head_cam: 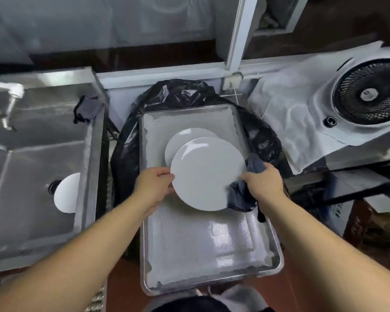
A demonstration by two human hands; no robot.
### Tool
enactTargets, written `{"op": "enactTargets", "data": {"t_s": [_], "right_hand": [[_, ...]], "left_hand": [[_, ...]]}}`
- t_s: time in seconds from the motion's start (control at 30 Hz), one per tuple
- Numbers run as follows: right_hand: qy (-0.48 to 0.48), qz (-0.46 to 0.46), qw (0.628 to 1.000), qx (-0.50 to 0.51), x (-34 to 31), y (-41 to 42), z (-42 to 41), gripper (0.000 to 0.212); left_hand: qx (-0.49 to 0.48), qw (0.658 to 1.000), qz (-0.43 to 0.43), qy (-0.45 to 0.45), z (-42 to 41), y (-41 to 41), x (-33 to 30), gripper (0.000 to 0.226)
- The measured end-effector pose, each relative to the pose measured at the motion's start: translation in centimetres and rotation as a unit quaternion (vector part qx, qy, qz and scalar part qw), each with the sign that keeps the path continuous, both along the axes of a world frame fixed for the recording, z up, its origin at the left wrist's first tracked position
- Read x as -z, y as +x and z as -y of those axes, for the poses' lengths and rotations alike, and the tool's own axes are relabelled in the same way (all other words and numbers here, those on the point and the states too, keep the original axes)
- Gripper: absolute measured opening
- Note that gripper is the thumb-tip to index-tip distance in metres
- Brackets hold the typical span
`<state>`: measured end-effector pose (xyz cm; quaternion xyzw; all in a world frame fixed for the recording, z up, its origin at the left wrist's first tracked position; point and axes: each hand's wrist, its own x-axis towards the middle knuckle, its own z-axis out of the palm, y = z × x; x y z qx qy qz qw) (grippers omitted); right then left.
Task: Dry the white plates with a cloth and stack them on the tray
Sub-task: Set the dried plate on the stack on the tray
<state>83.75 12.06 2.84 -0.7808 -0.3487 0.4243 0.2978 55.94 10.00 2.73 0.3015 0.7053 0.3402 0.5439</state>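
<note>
Two hands carry one white plate (208,173) at the centre of the frame, over the metal tray (203,251). The left hand (154,184) pinches the plate's left rim, thumb on top. The right hand (265,182) grips the right rim together with a dark cloth (242,198) bunched under its fingers. A second plate (185,138) lies on the tray just beyond and partly under the held one; a third plate (68,192) sits in the steel sink (38,140) at the left of the frame, apparently not yet dried.

Risks, as I judge them: the held plate sits off-centre from the one below, so set down as it is, it could land rim on rim and slide or chip. The cloth could get trapped between the plates and leave the stack tilted. A damp rim could slip from the left pinch. The tray appears to rest on a black bin bag (263,136), a footing that may rock as weight is added.
</note>
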Motion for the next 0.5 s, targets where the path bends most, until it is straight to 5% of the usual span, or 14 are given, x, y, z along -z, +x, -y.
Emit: {"op": "enactTargets", "data": {"t_s": [0.5], "right_hand": [[-0.050,0.094,0.993,-0.048,6.1,-3.3,-10.2,0.012]], "left_hand": [[0.057,0.967,-0.248,0.010,-8.1,-1.1,4.9,0.022]]}}
